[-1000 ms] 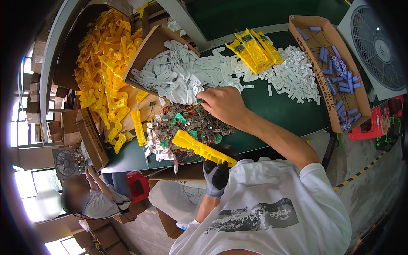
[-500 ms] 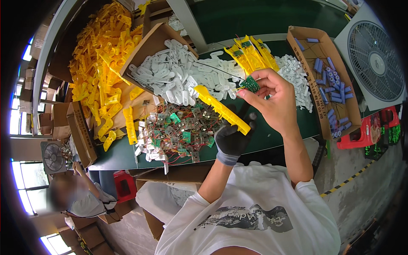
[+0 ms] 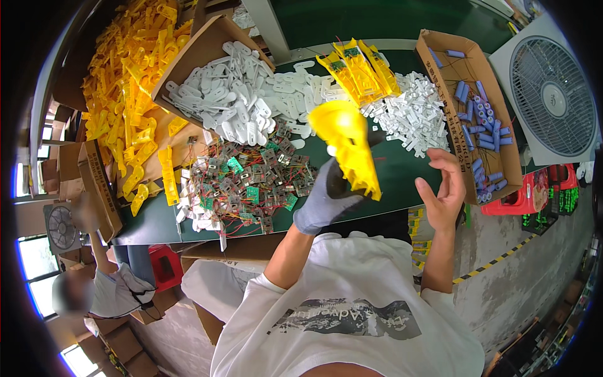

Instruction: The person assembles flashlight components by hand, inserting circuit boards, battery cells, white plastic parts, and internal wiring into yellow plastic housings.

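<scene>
In the head view, the left grip clasps a yellow plastic shell that extends ahead of it; the right grip, to its right, is empty and loosely parted. The shell looks light, stiff, slightly slick, best held by its long sides.

Dark characters along cardboard tray; lettering across white shirt; small mark on fan hub.

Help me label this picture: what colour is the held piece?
Yellow: the piece in the left hand, seen in the head view.
</scene>
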A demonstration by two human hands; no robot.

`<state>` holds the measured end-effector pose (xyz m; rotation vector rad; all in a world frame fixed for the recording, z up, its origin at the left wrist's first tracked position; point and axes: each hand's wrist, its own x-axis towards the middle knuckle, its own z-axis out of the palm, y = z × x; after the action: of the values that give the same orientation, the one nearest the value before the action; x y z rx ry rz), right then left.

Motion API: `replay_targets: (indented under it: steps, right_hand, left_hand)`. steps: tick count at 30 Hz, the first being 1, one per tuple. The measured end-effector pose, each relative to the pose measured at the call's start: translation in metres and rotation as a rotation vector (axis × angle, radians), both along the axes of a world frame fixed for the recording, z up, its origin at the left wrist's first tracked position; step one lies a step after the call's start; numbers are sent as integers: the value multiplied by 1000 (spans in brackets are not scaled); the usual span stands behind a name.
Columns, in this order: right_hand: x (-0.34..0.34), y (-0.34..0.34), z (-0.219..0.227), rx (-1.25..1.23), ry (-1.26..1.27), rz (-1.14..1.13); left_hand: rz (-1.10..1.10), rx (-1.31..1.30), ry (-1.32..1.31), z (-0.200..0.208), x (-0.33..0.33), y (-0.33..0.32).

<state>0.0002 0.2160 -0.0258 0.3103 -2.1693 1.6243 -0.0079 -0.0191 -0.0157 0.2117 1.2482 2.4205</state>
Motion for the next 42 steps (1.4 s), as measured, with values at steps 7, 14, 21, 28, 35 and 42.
replay_targets:
  steps: [7, 14, 21, 28, 35, 42]
  right_hand:
    - [-24, -50, 24, 415, 235, 212]
    - [-12, -56, 1, 407, 404, 70]
    - [-17, -87, 0, 245, 495, 60]
    - [-19, -74, 2, 235, 272, 329]
    - [0, -81, -4, -782, -532, 609]
    - [11, -73, -16, -469, -103, 194]
  left_hand:
    - [-109, -460, 329, 6, 20, 9]
    - [162, 31, -163, 34, 27, -17]
    - [62, -265, -30, 30, 23, -22]
    - [197, -73, -50, 15, 19, -2]
    - [95, -218, -49, -6, 36, -5]
    - [736, -379, -32, 4, 9, -9]
